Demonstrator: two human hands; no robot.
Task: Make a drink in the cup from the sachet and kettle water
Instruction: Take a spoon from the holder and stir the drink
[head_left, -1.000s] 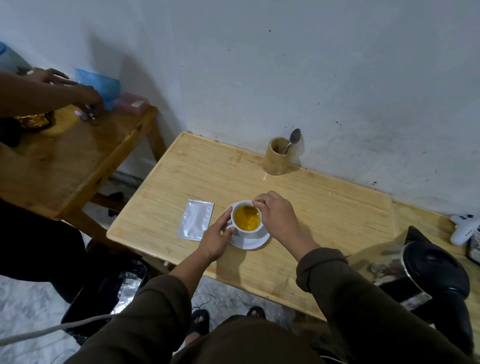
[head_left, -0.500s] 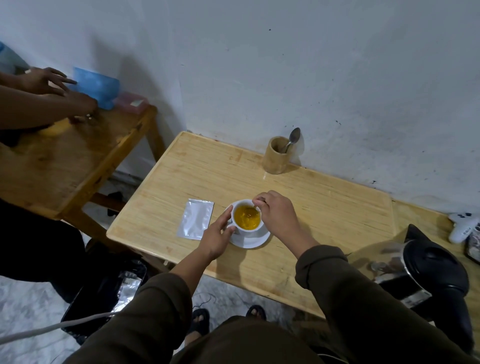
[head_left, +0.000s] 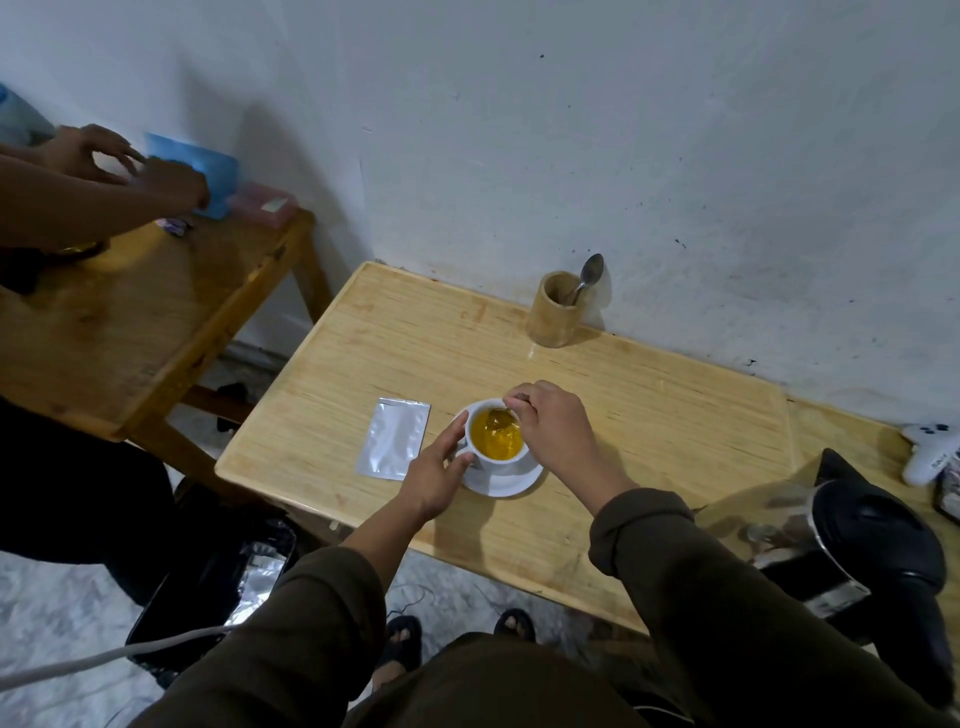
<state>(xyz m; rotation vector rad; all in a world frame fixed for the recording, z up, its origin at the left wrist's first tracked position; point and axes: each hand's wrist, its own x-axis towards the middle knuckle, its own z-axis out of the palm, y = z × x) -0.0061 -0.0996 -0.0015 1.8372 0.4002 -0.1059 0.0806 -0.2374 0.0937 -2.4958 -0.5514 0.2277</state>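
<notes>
A white cup (head_left: 493, 463) full of orange-yellow drink stands on a white saucer (head_left: 506, 484) near the front of the light wooden table (head_left: 649, 431). My left hand (head_left: 435, 470) rests against the cup's left side, fingers on its handle. My right hand (head_left: 556, 431) is over the cup's right rim, pinching a spoon (head_left: 500, 418) whose bowl dips into the drink. A silver sachet (head_left: 395, 437) lies flat just left of the cup. The black and steel kettle (head_left: 857, 540) stands at the table's right front.
A bamboo holder (head_left: 553, 310) with a second spoon stands at the back by the wall. A white controller (head_left: 930, 447) lies at the far right. Another person's hands (head_left: 124, 171) work at a darker wooden table (head_left: 119, 322) on the left. A black bag (head_left: 218, 577) sits on the floor.
My right hand has shifted slightly around the cup's rim, and the spoon's bowl now shows in the drink. The other person's hands have moved toward the blue packet.
</notes>
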